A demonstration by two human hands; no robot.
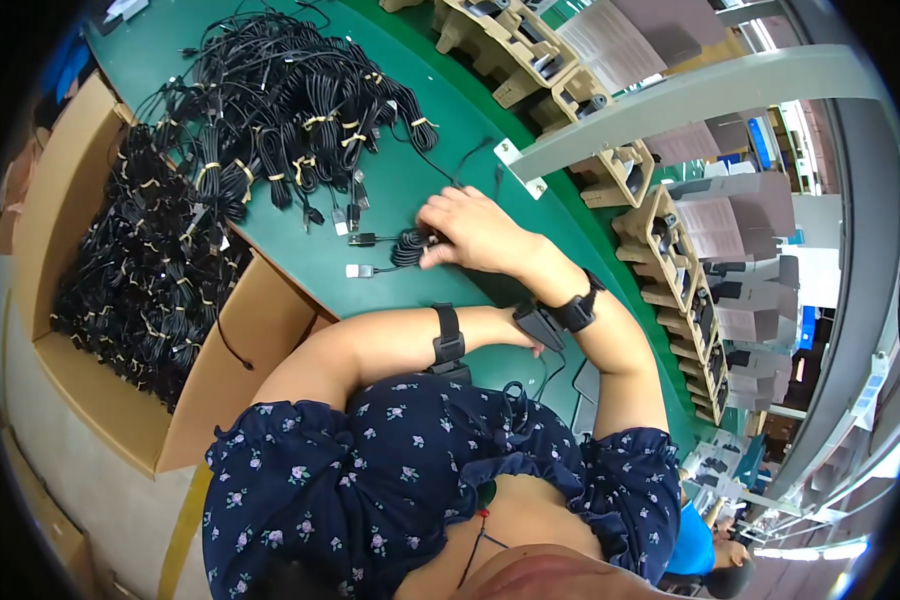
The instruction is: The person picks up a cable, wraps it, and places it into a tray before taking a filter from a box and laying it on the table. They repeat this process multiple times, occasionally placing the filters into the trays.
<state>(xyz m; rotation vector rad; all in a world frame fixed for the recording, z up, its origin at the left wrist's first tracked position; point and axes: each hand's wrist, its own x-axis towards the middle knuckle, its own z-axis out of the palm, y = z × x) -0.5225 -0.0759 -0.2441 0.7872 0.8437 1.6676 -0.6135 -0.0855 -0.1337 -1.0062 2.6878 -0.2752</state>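
Green bench (410,190): right hand (470,232) grips a coiled black cable (408,247); left hand hidden.

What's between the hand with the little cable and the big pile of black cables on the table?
Head view: bare green table and loose cable plugs between right hand and pile.

Glossy black plastic-sheathed cables (270,110) lie on a smooth matt green tabletop (440,90) beside a rough brown cardboard box (60,170).

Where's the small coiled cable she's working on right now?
In the head view, the coiled black cable lies on the green table, centre frame, under the right hand's fingertips, just below the big cable pile.
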